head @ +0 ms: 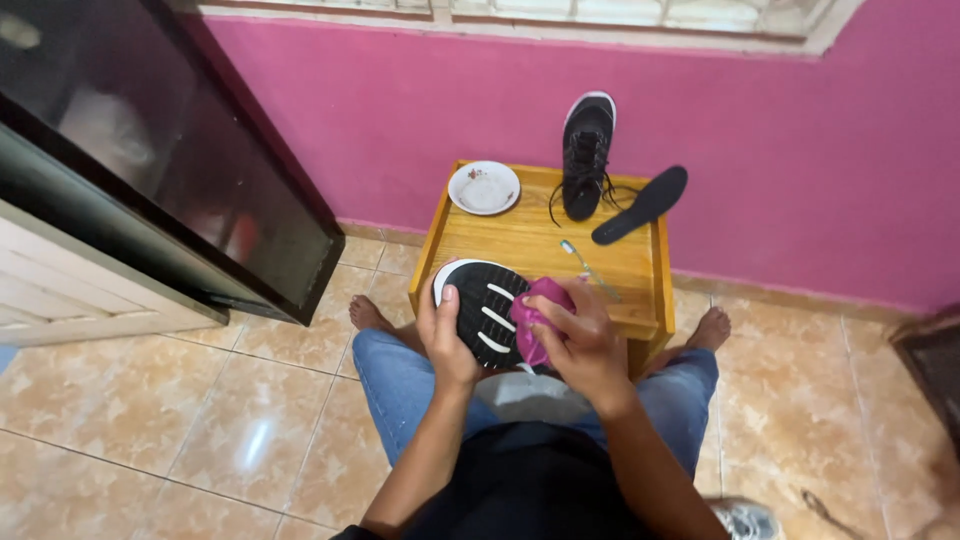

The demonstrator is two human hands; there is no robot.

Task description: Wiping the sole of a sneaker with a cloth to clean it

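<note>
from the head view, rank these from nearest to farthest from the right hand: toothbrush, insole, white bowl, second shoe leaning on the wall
1. Toothbrush: on the wooden table just beyond the right hand, which presses a pink cloth.
2. Insole: at the table's far right edge.
3. White bowl and second shoe: bowl at the far left corner, shoe at the back against the wall; too close to call.

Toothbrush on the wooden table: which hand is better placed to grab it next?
Probably the right hand: it lies just below the toothbrush and holds only a pink cloth. The left hand grips the black shoe.
</note>
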